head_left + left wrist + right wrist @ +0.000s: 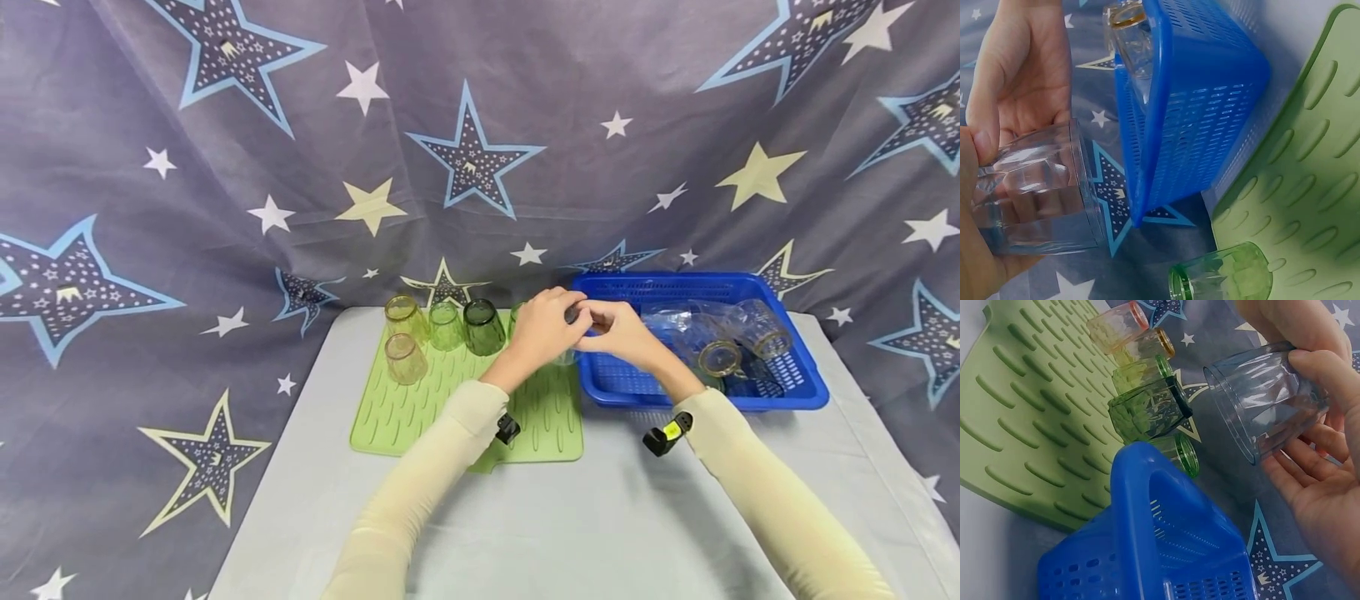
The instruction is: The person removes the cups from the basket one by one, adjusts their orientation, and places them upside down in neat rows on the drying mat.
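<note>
Both hands hold one clear bluish-grey drinking glass [1247, 400] in the air, above the place where the green mat meets the blue basket. My left hand [543, 325] grips it around its base end. On the other side, the thumb and fingers of my right hand [618, 333] pinch it. Its rim faces away from the palms in both wrist views; in the head view the hands mostly cover it. Below, several tinted tumblers stand on the green drying mat [450, 417]: yellow [406, 318], pinkish [405, 360], light green [446, 327], dark green [483, 327] and another green one [1241, 275].
To the right, a blue plastic basket [813, 387] holds several clear glasses, including an amber-rimmed one [720, 358]. Basket and mat lie side by side on a white-covered table [525, 533]. A star-patterned curtain [465, 50] hangs right behind them.
</note>
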Motion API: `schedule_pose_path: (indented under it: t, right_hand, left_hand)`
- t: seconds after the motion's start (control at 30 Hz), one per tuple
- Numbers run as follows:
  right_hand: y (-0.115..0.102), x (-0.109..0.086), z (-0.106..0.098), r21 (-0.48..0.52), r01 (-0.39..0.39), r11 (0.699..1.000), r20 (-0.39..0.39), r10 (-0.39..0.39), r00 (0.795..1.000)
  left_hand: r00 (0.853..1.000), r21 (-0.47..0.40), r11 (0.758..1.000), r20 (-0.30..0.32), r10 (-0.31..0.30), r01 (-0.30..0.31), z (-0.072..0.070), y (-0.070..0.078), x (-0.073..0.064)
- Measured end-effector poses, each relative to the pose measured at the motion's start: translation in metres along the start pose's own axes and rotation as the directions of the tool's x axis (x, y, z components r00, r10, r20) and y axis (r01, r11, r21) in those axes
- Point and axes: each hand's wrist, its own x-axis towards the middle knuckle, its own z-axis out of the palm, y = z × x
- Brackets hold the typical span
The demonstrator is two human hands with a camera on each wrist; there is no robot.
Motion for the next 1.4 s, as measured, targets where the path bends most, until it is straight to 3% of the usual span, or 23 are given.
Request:
schedule_pose_path:
  t: [0.23, 0.53, 0.9, 1.13, 1.4]
  right_hand:
    - [-0.003, -0.001, 0.0, -0.011, -0.022, 1.0, 0.002, 0.022, 1.0]
    - [-0.008, 0.001, -0.002, -0.014, -0.001, 1.0, 0.03, 0.001, 1.0]
    - [-0.016, -0.001, -0.008, -0.034, -0.045, 0.998, 0.061, 0.047, 0.997]
    - [-0.018, 0.0, -0.024, -0.084, -0.044, 0.996, 0.07, 0.05, 0.996]
    - [-0.025, -0.006, -0.056, -0.26, -0.059, 0.964, 0.04, 0.071, 0.997]
  left_hand:
    - [1.0, -0.073, 0.997, -0.019, 0.021, -0.022, -0.002, 0.0, 0.002]
    - [0.999, -0.104, 0.994, -0.039, 0.022, -0.026, -0.006, -0.001, 0.002]
    - [0.997, -0.136, 0.99, -0.076, 0.017, -0.028, -0.014, -0.005, 0.001]
    - [0.986, -0.038, 0.999, -0.165, 0.013, -0.019, -0.021, -0.025, -0.006]
    - [0.975, -0.003, 1.0, -0.223, -0.012, 0.012, -0.023, -0.057, -0.02]
